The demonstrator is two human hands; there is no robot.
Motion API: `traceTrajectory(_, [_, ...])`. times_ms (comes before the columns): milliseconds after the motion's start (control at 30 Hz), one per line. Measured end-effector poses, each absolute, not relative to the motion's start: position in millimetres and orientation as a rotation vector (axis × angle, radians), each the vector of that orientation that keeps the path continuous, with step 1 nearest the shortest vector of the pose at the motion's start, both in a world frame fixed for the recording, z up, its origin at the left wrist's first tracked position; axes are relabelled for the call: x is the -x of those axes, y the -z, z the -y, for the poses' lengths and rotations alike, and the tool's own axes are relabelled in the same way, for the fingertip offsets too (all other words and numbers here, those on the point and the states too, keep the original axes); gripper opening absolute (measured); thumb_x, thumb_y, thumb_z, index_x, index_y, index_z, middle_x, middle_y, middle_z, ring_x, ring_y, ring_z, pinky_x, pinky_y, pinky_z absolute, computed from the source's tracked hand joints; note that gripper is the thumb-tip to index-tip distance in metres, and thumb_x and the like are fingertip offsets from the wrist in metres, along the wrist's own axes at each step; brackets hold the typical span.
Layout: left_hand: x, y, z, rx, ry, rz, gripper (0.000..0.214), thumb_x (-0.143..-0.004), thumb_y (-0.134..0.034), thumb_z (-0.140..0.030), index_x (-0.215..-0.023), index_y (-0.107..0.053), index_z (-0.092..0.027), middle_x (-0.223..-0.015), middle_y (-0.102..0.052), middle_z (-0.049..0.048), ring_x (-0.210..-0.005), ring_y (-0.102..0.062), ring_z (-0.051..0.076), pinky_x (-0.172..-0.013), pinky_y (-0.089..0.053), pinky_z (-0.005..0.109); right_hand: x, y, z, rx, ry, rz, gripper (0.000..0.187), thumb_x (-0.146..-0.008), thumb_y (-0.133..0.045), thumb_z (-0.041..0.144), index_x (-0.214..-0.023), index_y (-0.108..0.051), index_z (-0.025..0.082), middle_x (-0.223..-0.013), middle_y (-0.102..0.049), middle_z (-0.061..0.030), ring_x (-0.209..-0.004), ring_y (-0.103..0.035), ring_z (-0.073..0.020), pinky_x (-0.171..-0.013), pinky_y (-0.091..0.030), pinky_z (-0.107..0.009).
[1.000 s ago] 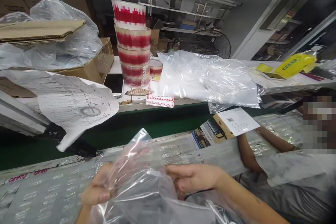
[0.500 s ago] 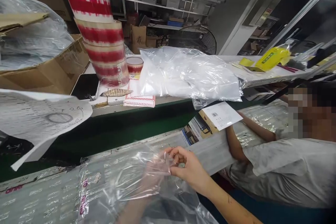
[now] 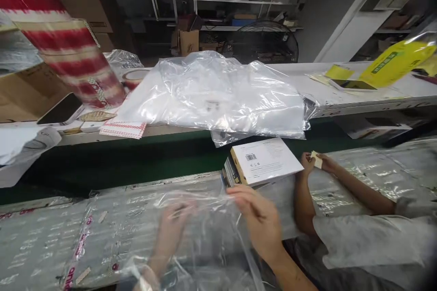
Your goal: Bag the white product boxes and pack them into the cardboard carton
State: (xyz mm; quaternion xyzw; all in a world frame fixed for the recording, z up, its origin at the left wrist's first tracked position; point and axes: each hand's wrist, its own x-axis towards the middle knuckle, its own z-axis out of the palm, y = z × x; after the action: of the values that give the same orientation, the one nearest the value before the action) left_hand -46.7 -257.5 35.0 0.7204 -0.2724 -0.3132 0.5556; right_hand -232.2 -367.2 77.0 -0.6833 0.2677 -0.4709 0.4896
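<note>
Clear plastic bag [image 3: 201, 232] spread low over film-covered bench [image 3: 51, 241], right in front. Left hand [image 3: 172, 225] seen inside bag, through film, fingers loosely curled; whether film is pinched can't be told, too blurred. Right hand [image 3: 261, 220] laid on bag's upper right edge, fingers bent over film, held there. Boxed product [image 3: 262, 163] just beyond right hand. Co-worker's hands [image 3: 316, 161] beside box

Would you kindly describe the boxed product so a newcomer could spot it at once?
Find the green belt running between the two benches. At its near edge, just beyond the right hand, sits the box: white-topped with a barcode, unlike the clear bags around.
</note>
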Motion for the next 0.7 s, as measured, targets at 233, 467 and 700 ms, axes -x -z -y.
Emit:
traceTrajectory(233, [5.2, -41.2, 266.4, -1.667, 0.972, 0.584, 0.047, -0.07, -0.08, -0.052, -0.106, -0.072, -0.023, -0.125, -0.067, 0.0133, -0.116, -0.062, 0.038, -0.097, -0.052, 0.049, 289.0, -83.3, 410.0, 1.414, 1.354, -0.424, 0.016, -0.105, -0.037, 0.036, -0.101, -0.051, 0.029, -0.067, -0.055, 0.0032, -0.057, -0.053, -0.0134, -0.052, -0.047, -0.024])
traceTrajectory(467, [26.7, -148.6, 311.0, -1.138, 1.174, 1.401, 0.072, -0.076, -0.075, -0.052, -0.14, -0.056, -0.026, -0.13, -0.066, 0.0114, -0.118, -0.062, 0.036, -0.098, -0.053, 0.044, 293.0, -101.4, 414.5, 2.006, 1.127, -0.588, 0.019, -0.102, -0.045, 0.033, -0.088, -0.052, 0.023, -0.058, -0.045, 0.0062, -0.047, -0.038, -0.0088, -0.047, -0.03, -0.022])
traceTrajectory(700, [69.9, -175.6, 363.0, -1.266, 2.1, 1.964, 0.02, -0.09, -0.062, -0.032, -0.088, -0.081, -0.026, -0.062, -0.069, 0.0033, -0.046, -0.054, 0.019, -0.05, -0.041, 0.03, 350.5, -125.5, 440.0, 2.05, -0.001, -0.257, 0.034, -0.086, -0.063, 0.054, -0.077, -0.071, 0.022, -0.062, -0.065, 0.0001, -0.059, -0.059, -0.0133, -0.051, -0.039, -0.02])
